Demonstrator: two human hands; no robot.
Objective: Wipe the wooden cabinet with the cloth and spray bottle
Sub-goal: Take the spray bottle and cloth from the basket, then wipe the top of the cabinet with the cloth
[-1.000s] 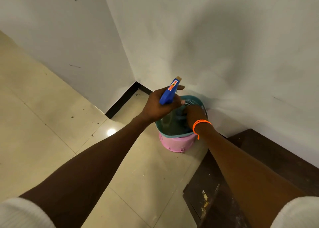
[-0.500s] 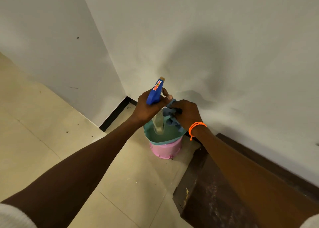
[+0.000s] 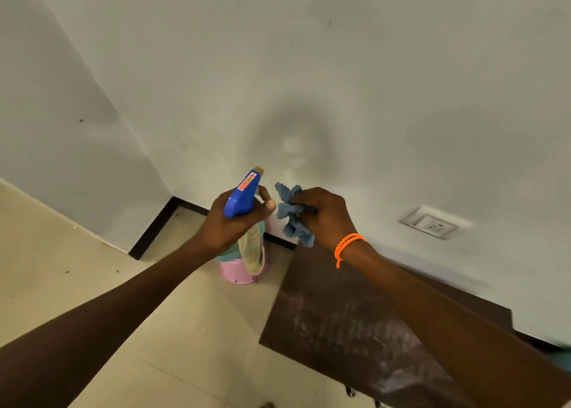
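Note:
My left hand (image 3: 230,222) grips a spray bottle (image 3: 254,248) by its blue trigger head, the clear body hanging down in front of the bucket. My right hand (image 3: 323,217), with an orange band at the wrist, holds a crumpled blue cloth (image 3: 290,213) just right of the bottle. Both are raised in the air near the wall. The dark wooden cabinet (image 3: 333,324) lies below my right forearm; its top looks dusty with pale smears.
A pink bucket with a teal rim (image 3: 236,271) stands on the tiled floor (image 3: 185,346) in the corner, left of the cabinet. White walls meet behind it. A wall socket (image 3: 434,224) sits above the cabinet.
Both hands have risen out of the bucket, the left with the spray bottle and the right with the blue cloth. The view has shifted right, showing more of the cabinet top.

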